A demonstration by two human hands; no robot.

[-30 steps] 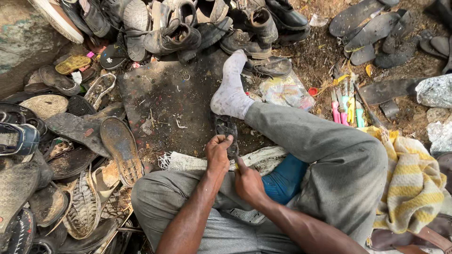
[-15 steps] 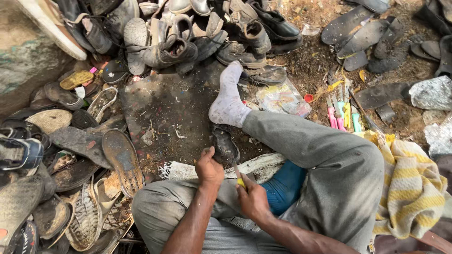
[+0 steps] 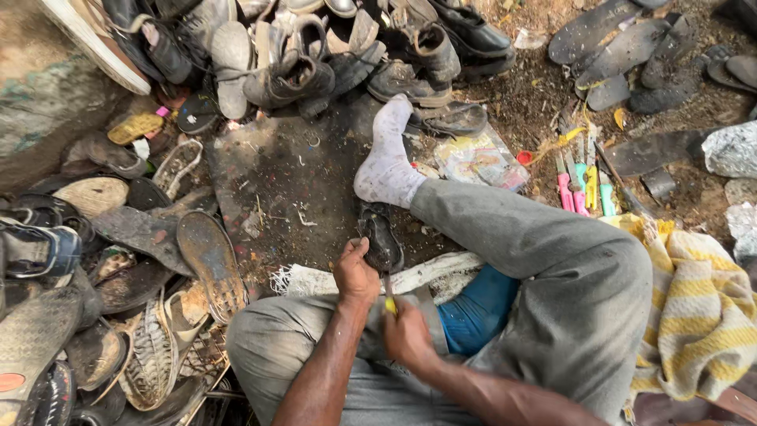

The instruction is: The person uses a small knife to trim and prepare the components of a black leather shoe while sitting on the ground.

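Left hand: my left hand (image 3: 356, 274) is closed on the near end of a worn black leather shoe (image 3: 381, 234), pinning it against my lap.
Right hand: my right hand (image 3: 407, 338) is fisted around a yellow-handled tool (image 3: 390, 303), its tip meeting the shoe.
Shoe position: just beyond both hands, beside my white-socked foot (image 3: 386, 162).
Surroundings: heap of old dark shoes (image 3: 315, 55) beyond; striped yellow cloth (image 3: 698, 315) at right.

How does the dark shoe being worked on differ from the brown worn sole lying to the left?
The dark shoe is black and held by the left hand; the brown worn sole is tan, detached and untouched on the ground. The shoe looks smaller in view. Both are worn and dirty.
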